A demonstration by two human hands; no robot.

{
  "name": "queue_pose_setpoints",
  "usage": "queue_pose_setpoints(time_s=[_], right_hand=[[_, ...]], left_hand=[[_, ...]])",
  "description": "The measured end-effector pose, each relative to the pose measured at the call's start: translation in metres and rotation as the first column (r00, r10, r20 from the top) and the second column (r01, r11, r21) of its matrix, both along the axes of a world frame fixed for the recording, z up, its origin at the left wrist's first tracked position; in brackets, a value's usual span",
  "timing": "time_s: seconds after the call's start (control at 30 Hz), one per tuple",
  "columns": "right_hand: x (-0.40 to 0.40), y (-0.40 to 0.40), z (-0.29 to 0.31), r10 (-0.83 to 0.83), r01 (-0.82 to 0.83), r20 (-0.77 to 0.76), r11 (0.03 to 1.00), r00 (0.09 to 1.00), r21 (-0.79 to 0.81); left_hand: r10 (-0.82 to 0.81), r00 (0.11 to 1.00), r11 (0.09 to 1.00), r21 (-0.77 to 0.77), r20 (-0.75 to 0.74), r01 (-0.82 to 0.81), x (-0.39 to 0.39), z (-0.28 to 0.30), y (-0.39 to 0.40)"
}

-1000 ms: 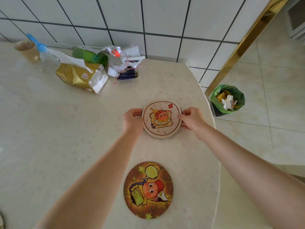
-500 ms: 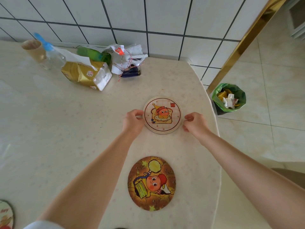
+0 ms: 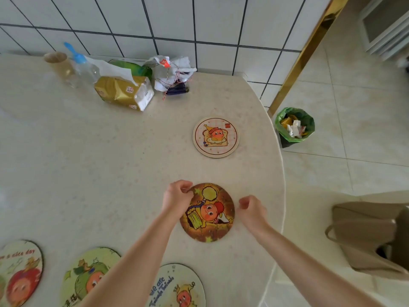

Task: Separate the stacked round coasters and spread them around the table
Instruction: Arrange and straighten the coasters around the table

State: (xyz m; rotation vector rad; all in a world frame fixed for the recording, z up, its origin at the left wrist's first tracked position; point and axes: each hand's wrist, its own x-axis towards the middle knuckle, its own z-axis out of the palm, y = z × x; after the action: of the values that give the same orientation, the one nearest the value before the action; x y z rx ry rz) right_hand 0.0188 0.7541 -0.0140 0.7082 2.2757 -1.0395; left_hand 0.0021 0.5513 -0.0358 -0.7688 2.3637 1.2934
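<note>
Bright, even daylight with soft, faint shadows; wide-angle lens curves the tiled wall (image 3: 199, 23) lines, and edges look slightly soft.

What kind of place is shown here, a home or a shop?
Most likely a home, perhaps a kitchen or dining corner: a white tiled wall, a pale table with a tissue pack, and a small bin lined with a green bag on the tiled floor.
</note>
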Motion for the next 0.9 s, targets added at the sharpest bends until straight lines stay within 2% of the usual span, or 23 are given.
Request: queue_pose_setpoints(time_s=[0.13, 0.23, 0.37, 0.57, 0.73, 0.9], right_hand=[[0.033, -0.015, -0.004, -0.159, 0.168, 0.079, 0.979, 0.984, -0.116], [0.039, -0.025, -0.007, -0.283, 0.318, 0.181, 0.926, 0.942, -0.205], [0.032, -0.025, -0.015, -0.340, 0.368, 0.152, 0.901, 0.928, -0.231], [0.011, -0.019, -0.009, -0.256, 0.247, -0.011, 0.943, 0.967, -0.225], [-0.008, -0.017, -0.010, -0.141, 0.123, -0.079, 0.972, 0.987, -0.198], [-0.026, -0.013, -0.010, -0.109, 0.087, -0.132, 0.983, 0.985, -0.160]], left_hand=[[-0.050, 0.999, 0.998, -0.049, -0.006, 0.050, 0.010, 0.003, 0.004], [0.002, 1.000, 0.999, -0.034, -0.005, -0.002, 0.015, 0.003, 0.006], [0.086, 0.996, 0.996, -0.031, 0.007, -0.086, 0.022, 0.006, 0.007], [0.337, 0.939, 0.939, 0.045, 0.066, -0.340, 0.042, 0.007, 0.008], [0.358, 0.928, 0.930, 0.050, 0.103, -0.365, 0.058, 0.007, 0.012], [0.394, 0.916, 0.912, 0.097, 0.072, -0.400, 0.065, 0.009, 0.016]])
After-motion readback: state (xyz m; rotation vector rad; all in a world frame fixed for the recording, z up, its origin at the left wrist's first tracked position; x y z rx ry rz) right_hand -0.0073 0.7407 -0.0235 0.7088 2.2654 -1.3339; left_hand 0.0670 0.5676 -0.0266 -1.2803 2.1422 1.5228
